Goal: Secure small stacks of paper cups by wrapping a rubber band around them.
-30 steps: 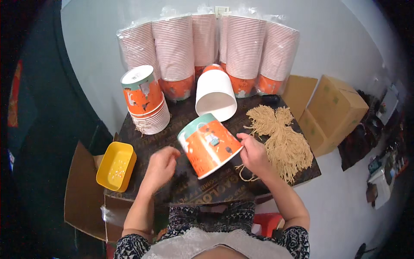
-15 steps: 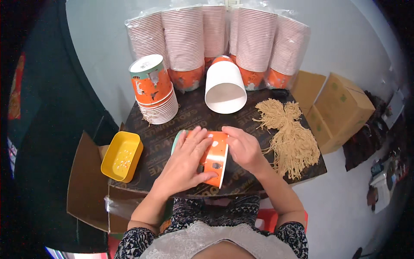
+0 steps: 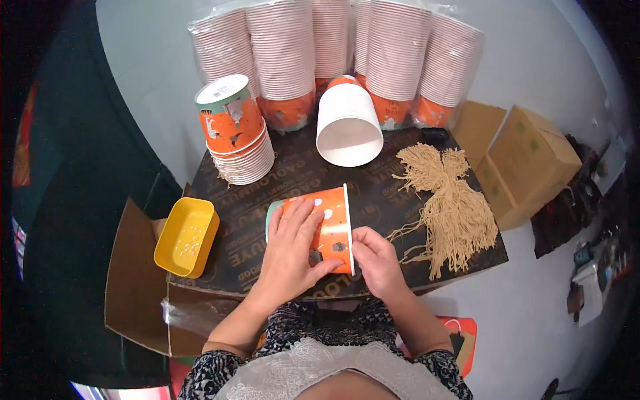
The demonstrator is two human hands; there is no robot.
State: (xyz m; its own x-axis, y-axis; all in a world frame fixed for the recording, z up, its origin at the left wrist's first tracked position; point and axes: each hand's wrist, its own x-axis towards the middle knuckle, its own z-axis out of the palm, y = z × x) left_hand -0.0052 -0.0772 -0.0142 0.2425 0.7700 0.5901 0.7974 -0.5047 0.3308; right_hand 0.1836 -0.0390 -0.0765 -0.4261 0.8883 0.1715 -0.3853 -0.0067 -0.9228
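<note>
An orange paper tub (image 3: 333,230) with a green band and printed figures lies on its side at the front of the dark table, its white rim to the right. My left hand (image 3: 291,250) lies over its wall, fingers on top and thumb toward me, holding it. Beside the rim, my right hand (image 3: 377,261) is closed with its fingers curled at the edge; what they pinch is hidden. A bundle of tan strings (image 3: 450,203) lies to the right, some loose strands trailing toward my right hand.
A yellow box (image 3: 187,237) with small pale bits stands at left. Behind it is a stack of tubs (image 3: 233,127), bottoms up. A white-mouthed tub (image 3: 349,127) lies at back centre, before tall wrapped stacks (image 3: 283,60). Cardboard boxes (image 3: 533,160) stand beyond the table's right.
My right hand has moved down along the rim, from its far part to its nearer side. The tub has turned slightly under my left hand, which stays on it.
</note>
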